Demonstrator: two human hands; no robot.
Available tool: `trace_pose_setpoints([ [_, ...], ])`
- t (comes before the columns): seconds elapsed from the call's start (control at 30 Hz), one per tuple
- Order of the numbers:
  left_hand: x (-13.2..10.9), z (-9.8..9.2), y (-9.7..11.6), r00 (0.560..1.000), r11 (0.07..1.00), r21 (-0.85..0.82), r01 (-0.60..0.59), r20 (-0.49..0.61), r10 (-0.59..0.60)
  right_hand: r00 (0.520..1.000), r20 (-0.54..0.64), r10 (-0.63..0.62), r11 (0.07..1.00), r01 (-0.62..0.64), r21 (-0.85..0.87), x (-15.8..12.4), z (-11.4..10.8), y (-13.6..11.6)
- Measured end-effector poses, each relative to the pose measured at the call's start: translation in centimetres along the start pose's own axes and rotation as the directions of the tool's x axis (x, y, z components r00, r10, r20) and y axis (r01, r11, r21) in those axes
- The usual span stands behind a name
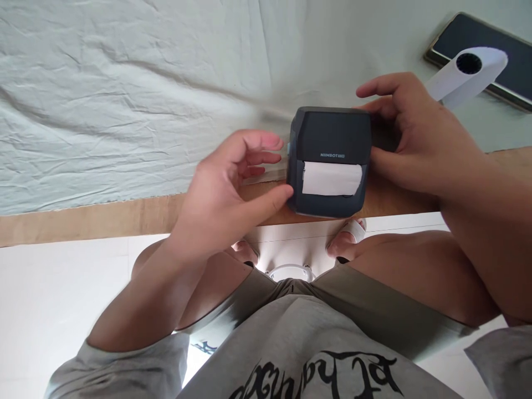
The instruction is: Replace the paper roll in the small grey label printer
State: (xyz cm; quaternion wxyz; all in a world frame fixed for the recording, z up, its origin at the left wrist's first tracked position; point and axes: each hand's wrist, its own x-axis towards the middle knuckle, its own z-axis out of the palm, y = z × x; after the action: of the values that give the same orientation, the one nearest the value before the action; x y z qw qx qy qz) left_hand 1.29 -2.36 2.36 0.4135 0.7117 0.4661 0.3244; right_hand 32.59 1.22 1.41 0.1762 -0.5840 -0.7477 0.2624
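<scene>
At the table's front edge is a dark, boxy label printer (332,133) marked NIIMBOT. A strip of white label paper (331,179) shows at the slot on its face. My right hand (409,130) grips the printer's right side, thumb by the near part and fingers at the far corner, with the index finger raised. On the other side, my left hand (241,185) is open with fingers apart. Its thumb tip meets or nearly meets the printer's lower left edge, while the other fingertips stop just short of the left side.
A wrinkled pale green cloth (124,100) covers the table, leaving a wooden front edge (83,218) bare. At the upper right lies a dark phone-like slab (465,36); a white object with a round black end (490,61) overlaps it. My legs are below the edge.
</scene>
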Motion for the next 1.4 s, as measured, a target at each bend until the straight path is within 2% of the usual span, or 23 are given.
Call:
trace_pose_setpoints([
  [0.1,0.4,-0.2,-0.1,0.997,0.985,-0.171,0.024,-0.067,-0.036,1.0,-0.004,0.016,1.0,-0.016,-0.01,0.1,0.0,0.0],
  [0.27,0.7,0.1,-0.1,0.994,0.969,-0.245,0.039,-0.088,-0.062,1.0,-0.002,0.027,1.0,-0.027,-0.011,0.2,0.1,0.1],
  [0.4,0.8,0.3,-0.1,0.987,0.96,-0.27,-0.071,-0.155,0.029,1.0,0.018,0.005,1.0,-0.005,-0.003,0.1,0.1,0.1],
  [0.43,0.8,0.3,-0.1,0.986,0.951,-0.279,-0.135,-0.131,0.102,1.0,0.017,0.012,1.0,-0.012,-0.007,0.1,0.1,0.1],
  [0.47,0.8,0.3,0.0,0.992,0.962,-0.263,-0.079,-0.112,0.051,1.0,0.013,0.021,1.0,-0.021,-0.012,0.1,0.1,0.1],
  [0.57,0.5,0.3,0.1,0.992,0.981,-0.191,-0.025,-0.124,0.001,1.0,-0.003,0.021,1.0,-0.021,-0.018,0.1,0.1,0.3],
  [0.7,0.1,0.6,-0.2,0.975,0.993,0.093,-0.075,-0.202,0.092,1.0,-0.001,-0.017,1.0,0.017,-0.014,0.1,0.1,0.5],
  [0.77,0.0,0.7,-0.4,0.978,0.968,0.223,-0.111,-0.149,0.147,1.0,-0.002,-0.006,1.0,0.006,-0.014,0.1,0.1,0.4],
  [0.87,0.0,0.7,-0.3,0.979,0.907,0.375,-0.19,0.006,0.202,1.0,-0.014,0.008,1.0,-0.008,-0.011,0.0,0.2,0.3],
  [0.93,0.0,0.6,-0.2,0.98,0.881,0.43,-0.199,0.09,0.177,1.0,-0.021,0.004,1.0,-0.004,-0.007,0.0,0.2,0.2],
  [1.07,-0.2,0.9,-0.4,0.975,0.862,0.485,-0.149,0.217,0.046,1.0,-0.021,0.002,1.0,-0.002,-0.002,0.1,0.3,0.0],
  [1.27,-0.2,1.7,-1.7,0.97,0.822,0.529,-0.209,0.219,0.106,0.999,-0.045,0.003,1.0,-0.004,-0.011,0.0,0.6,-0.1],
  [1.4,-0.1,1.7,-2.1,0.969,0.807,0.552,-0.211,0.228,0.097,0.995,-0.076,-0.059,0.998,0.057,-0.028,-0.3,1.1,0.4],
])
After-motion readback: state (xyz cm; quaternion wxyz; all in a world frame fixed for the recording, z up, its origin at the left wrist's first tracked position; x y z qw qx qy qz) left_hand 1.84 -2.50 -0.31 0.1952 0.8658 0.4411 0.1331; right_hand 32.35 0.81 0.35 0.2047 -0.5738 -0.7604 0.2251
